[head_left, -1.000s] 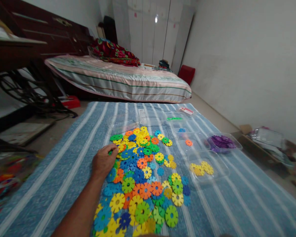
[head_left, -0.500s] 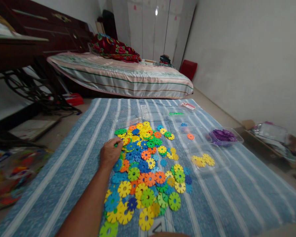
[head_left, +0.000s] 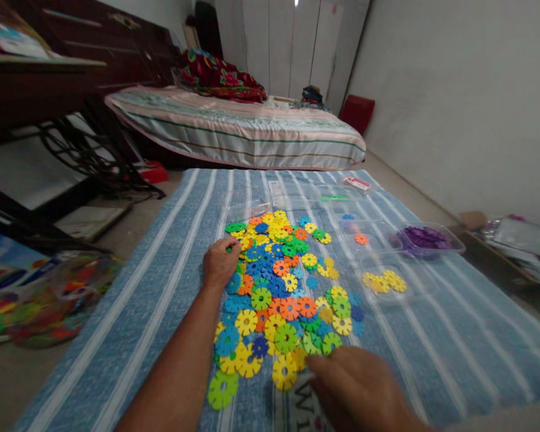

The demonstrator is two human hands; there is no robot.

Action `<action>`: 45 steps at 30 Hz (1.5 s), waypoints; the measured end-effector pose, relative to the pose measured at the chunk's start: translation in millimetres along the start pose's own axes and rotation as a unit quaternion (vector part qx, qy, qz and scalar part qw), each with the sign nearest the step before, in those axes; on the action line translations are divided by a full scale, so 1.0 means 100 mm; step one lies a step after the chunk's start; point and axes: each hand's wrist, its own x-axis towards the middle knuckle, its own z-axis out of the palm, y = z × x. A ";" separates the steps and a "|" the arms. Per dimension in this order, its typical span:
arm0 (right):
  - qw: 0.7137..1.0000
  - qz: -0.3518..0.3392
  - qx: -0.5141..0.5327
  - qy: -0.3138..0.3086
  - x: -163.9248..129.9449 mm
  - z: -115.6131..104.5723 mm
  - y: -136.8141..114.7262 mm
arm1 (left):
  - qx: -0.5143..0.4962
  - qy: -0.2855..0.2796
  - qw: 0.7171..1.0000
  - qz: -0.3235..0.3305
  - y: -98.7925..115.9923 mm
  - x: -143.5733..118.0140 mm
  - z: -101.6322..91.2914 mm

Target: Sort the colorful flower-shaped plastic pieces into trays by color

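A spread of flower-shaped plastic discs in yellow, blue, orange and green point(head_left: 279, 285) covers the middle of the striped cloth point(head_left: 162, 270). At the left edge of this pile rests my left hand point(head_left: 222, 261), its fingers curled together. A bit of green shows by its fingertips; whether it is held or lies underneath is unclear. Near the front right of the pile is my right hand point(head_left: 360, 384), smeared by motion, its fingertips close to a dark yellow disc point(head_left: 299, 358) and a green disc point(head_left: 332, 343). Its fingers are too blurred to read.
Clear plastic boxes stand right of the pile: one with yellow discs point(head_left: 384, 281), one with an orange disc point(head_left: 360, 239), one with purple discs point(head_left: 425, 238). A red-and-white packet point(head_left: 357, 183) lies at the far edge. Beyond is a bed point(head_left: 252, 138).
My right hand has come into view from the bottom edge, over the front right of the pile. My left hand stays at the pile's left edge. The whole view has shifted slightly.
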 end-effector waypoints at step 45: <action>0.895 0.338 -0.116 -0.268 0.80 -0.10 0.83 | 0.009 0.004 1.000 -0.020 0.08 -0.02 -0.02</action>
